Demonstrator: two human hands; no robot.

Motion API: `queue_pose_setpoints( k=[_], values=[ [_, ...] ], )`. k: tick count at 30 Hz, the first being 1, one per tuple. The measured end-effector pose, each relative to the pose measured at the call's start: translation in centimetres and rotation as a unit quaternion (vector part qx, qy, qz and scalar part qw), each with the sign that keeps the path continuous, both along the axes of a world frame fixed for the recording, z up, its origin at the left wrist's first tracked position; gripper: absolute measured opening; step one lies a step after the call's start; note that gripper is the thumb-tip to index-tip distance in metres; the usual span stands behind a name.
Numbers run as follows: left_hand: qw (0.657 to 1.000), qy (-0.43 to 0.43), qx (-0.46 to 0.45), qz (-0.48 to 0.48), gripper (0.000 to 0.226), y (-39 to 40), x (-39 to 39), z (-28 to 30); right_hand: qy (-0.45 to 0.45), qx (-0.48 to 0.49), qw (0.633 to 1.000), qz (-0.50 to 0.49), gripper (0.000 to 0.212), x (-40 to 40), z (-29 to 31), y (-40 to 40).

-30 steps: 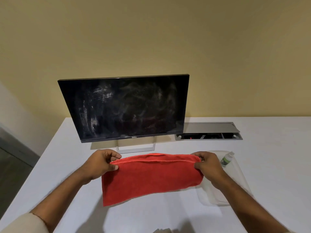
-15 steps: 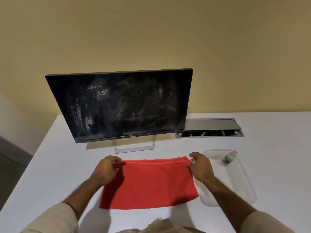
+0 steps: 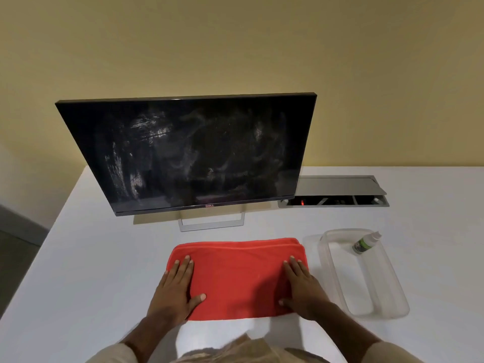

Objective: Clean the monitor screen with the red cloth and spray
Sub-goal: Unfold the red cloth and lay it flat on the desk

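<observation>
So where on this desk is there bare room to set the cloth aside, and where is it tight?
Bare table lies left of the red cloth, up to the desk's left edge, and right of the clear tray. A bare strip runs between cloth and monitor stand. It is tight on the right, where tray with spray bottle sits close beside the cloth.

I let go of the far edge of the red cloth (image 3: 237,277), which I had pinched up at both corners. It ended up folded flat, and my left hand (image 3: 175,289) and right hand (image 3: 301,286) came down palm-flat on its two ends.
</observation>
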State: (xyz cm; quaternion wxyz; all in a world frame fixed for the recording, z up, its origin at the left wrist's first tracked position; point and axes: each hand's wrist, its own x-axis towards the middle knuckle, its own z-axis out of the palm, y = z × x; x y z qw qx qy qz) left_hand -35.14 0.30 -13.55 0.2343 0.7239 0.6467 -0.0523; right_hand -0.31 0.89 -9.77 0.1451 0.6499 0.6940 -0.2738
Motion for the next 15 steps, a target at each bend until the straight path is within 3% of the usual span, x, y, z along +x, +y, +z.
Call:
queue_pose_setpoints(
  k=[7, 10, 12, 15],
  values=[
    [1.0, 0.001, -0.009, -0.005, 0.112, 0.9, -0.1, -0.3, -0.01, -0.006, 1.0, -0.001, 0.113, -0.2, 0.2, 1.1],
    [1.0, 0.019, -0.016, 0.0, 0.117, 1.1, 0.4, 0.0, 0.039, -0.014, 0.999, -0.031, 0.109, -0.2, 0.7, 1.5],
    [0.999, 0.027, -0.017, 0.003, 0.12, 1.2, 0.6, 0.3, 0.134, 0.02, 0.988, -0.078, 0.089, 0.0, 1.8, 2.1],
    [0.999, 0.043, -0.019, 0.006, 0.106, 1.4, 1.2, 0.8, 0.22, 0.157, 0.948, -0.171, 0.051, 1.1, 4.5, 3.2]
  ],
)
